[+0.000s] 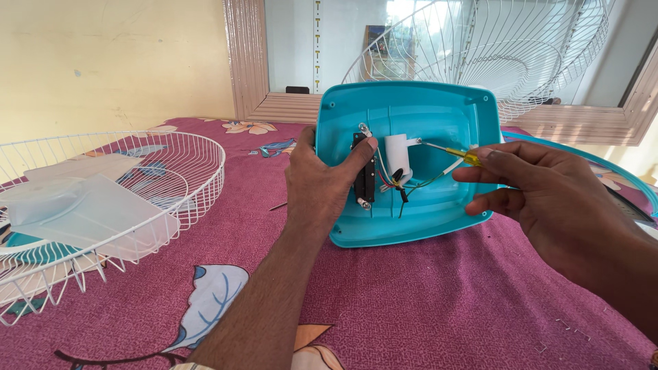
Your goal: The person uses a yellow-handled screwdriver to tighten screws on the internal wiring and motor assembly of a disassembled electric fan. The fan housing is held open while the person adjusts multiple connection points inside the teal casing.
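View: head camera, looking down at two bare hands over a bed covered by a magenta floral bedsheet [425,301].
Left hand: the left hand [319,188] grips the left edge of a turquoise plastic fan housing [411,103], fingers curled behind it, thumb pressed on a black switch block [363,175] inside.
Right hand: the right hand [541,195] pinches a small screwdriver with a yellow handle [460,155] between thumb and fingers; its metal tip points left, at a white cylindrical part [397,154] in the housing.
Where the housing is: middle of the scene, propped upright on its lower edge on the bedsheet, open side facing the camera.
Inside it: thin loose wires [411,186], green, white and black, hang below the white part; screws show at the top and bottom of the switch block.
Handling: the shell looks light, stiff and smooth, likely slippery; the rim at its sides seems the safest hold. The wires look delicate and easy to snag.
Left, near: a white wire fan guard [199,171] lies on the bed, holding translucent fan blades [96,212].
Far: a second white wire guard [507,48] leans against a mirror with a pale ribbed frame [240,62]; a yellow wall is at far left.
In the way: nothing lies between the hands and the housing; a small dark thing, perhaps a screw [277,205], lies just left of the left hand.
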